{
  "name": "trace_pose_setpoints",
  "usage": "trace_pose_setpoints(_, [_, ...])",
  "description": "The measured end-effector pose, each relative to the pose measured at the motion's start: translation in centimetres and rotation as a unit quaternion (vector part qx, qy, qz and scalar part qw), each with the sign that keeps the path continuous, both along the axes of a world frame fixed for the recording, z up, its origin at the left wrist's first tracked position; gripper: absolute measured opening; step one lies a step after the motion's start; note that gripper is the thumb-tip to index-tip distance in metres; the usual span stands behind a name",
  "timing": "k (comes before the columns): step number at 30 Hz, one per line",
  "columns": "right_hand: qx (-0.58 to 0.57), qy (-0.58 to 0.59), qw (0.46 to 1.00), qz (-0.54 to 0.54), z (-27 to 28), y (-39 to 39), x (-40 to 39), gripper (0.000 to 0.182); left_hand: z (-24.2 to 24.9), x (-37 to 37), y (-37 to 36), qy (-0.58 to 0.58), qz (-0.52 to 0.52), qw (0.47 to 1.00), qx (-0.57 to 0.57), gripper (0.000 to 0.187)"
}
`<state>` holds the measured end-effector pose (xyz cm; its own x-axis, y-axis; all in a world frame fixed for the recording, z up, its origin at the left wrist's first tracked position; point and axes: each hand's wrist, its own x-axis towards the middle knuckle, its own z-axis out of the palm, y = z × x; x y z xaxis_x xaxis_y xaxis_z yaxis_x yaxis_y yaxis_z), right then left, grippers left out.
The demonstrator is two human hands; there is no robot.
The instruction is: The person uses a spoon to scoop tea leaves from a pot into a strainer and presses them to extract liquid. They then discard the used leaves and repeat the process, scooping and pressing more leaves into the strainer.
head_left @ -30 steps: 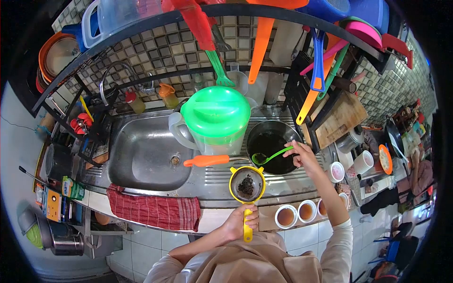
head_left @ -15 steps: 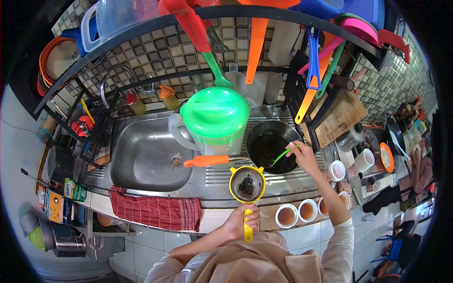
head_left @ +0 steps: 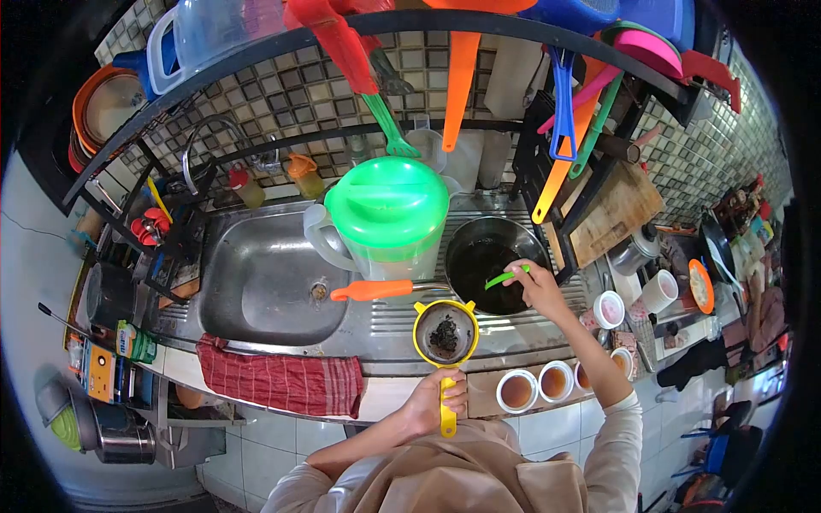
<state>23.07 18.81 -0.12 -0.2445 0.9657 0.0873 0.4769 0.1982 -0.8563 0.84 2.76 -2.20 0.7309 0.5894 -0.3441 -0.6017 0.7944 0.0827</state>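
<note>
My left hand [head_left: 434,402] is wrapped round the handle of a yellow strainer [head_left: 416,342] and keeps it level in front of the counter edge. Dark wet leaves [head_left: 444,333] lie in its mesh bowl. Over the saucepan [head_left: 467,229], my right hand [head_left: 532,285] pinches a thin green spoon [head_left: 506,279]. The spoon's lower end dips toward the dark liquid [head_left: 479,261] and is hidden. The saucepan's orange handle [head_left: 372,291] points left across the drainboard. Several white cups of amber liquid, such as this cup [head_left: 516,392], line the counter edge below my right forearm.
A pitcher with a green lid [head_left: 387,195] stands left of the saucepan, beside the steel sink [head_left: 274,278]. A red cloth [head_left: 278,376] hangs over the front edge. Utensils, including an orange spatula [head_left: 554,188], hang from the rack overhead. A cutting board [head_left: 617,214] leans at right.
My right hand has shifted slightly left and the green spoon has swung up and left in the saucepan, lying flatter. My left hand and the strainer have stayed practically still.
</note>
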Motion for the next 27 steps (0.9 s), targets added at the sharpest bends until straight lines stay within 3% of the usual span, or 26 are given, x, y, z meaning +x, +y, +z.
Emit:
trace_pose_setpoints(2, [-0.096, 0.054, 0.994, 0.016, 0.3, -0.1, 0.1, 0.026, 0.0, 0.0, 0.0, -0.001, 0.002, 1.000, 0.001, 0.015])
trace_pose_setpoints(8, [-0.143, 0.130, 0.981, 0.031, 0.2, 0.4, 0.6, 0.029, -0.1, 0.1, -0.1, -0.018, 0.004, 1.000, -0.003, 0.015])
trace_pose_setpoints(17, [-0.167, 0.192, 0.967, 0.017, 1.8, 0.0, 0.9, 0.032, -0.2, 0.1, 0.0, -0.014, 0.003, 1.000, 0.002, 0.015])
trace_pose_setpoints(27, [-0.159, 0.182, 0.970, 0.001, 1.7, 0.0, 1.3, 0.034, 0.1, 0.1, -0.1, -0.007, 0.004, 1.000, -0.008, 0.015])
